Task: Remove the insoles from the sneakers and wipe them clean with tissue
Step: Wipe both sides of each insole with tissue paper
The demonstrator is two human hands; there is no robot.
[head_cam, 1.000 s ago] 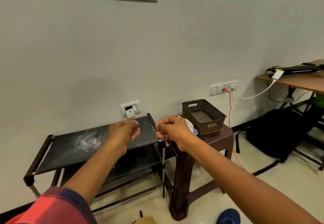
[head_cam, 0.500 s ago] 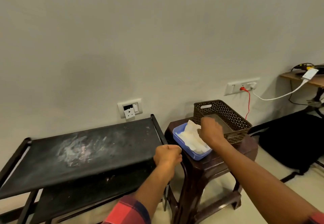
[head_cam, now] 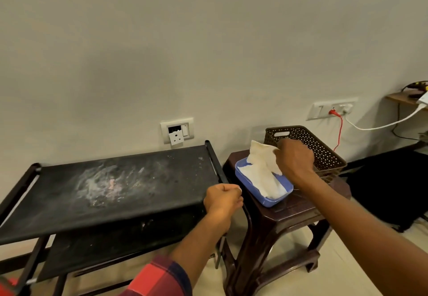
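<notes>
A blue plastic tub [head_cam: 272, 199] of white tissue [head_cam: 262, 168] sits on a dark brown stool [head_cam: 301, 210]. My right hand [head_cam: 294, 160] pinches the top sheet and holds it lifted above the tub. My left hand [head_cam: 222, 199] is closed in a fist with nothing visible in it, hovering at the right end of a black shoe rack [head_cam: 115, 187]. No sneakers or insoles are in view.
A brown perforated basket [head_cam: 322, 149] stands on the stool behind the tub. Wall sockets [head_cam: 177, 130] sit above the rack, and a red cable [head_cam: 338, 131] and a white one hang at the right. A black bag [head_cam: 391, 184] lies on the floor at right.
The view has tilted down and closed in on the stool. My right hand went to the tub, gripped a tissue and lifted it. My left hand closed and dropped to the rack's right end.
</notes>
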